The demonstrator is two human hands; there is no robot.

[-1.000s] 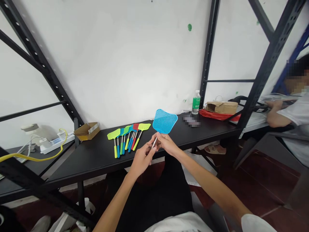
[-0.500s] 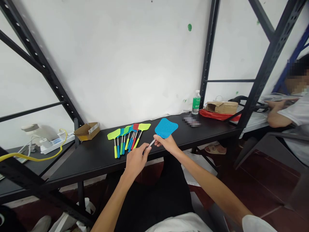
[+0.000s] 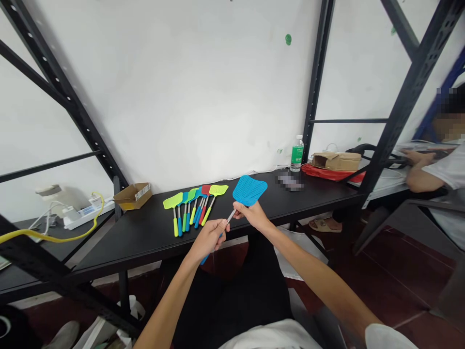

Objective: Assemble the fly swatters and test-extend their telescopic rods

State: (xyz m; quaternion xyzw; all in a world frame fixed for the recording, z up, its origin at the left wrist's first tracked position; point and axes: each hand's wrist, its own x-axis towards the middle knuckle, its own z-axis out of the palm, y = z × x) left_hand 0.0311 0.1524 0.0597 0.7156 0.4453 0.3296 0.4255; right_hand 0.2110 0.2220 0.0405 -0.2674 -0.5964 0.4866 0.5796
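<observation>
A blue, perforated fly swatter [image 3: 249,191] is held aslant.

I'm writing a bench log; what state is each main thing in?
Blue swatter: held, head pointing away
Left grip: closed around blue swatter's lower part
Right grip: closed on blue swatter, near head
Other swatters: lying side by side
Bottle: upright, capped
Left cardboard box: open

The head camera (the only view) looked forward and down from above the person's lap [image 3: 232,300], near the black table [image 3: 138,235] and facing the white wall [image 3: 181,97] behind it.
</observation>
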